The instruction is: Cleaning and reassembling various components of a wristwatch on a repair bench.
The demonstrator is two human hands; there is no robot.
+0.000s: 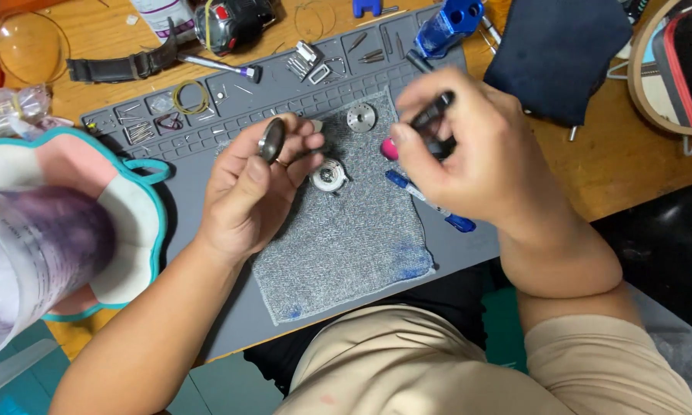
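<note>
My left hand point(257, 184) pinches a small round metal watch case back point(271, 140) edge-on between thumb and fingers, above a grey cloth point(346, 238). My right hand point(457, 150) grips a thin dark tool point(430, 111) whose tip angles up to the left. A pink ball-shaped object point(389, 149) peeks out beside the right hand. On the cloth lie a round watch case with its movement point(330, 176) and a small metal disc point(361, 117). A blue pen-like tool point(426, 201) lies partly under my right hand.
A grey work mat point(407, 46) holds small parts, pins and a yellow ring point(190, 97). A clear plastic bottle point(31, 261) stands over a teal-edged pad point(134, 207) at left. A dark pouch point(557, 50), blue holder point(449, 23) and watch strap point(119, 68) lie behind.
</note>
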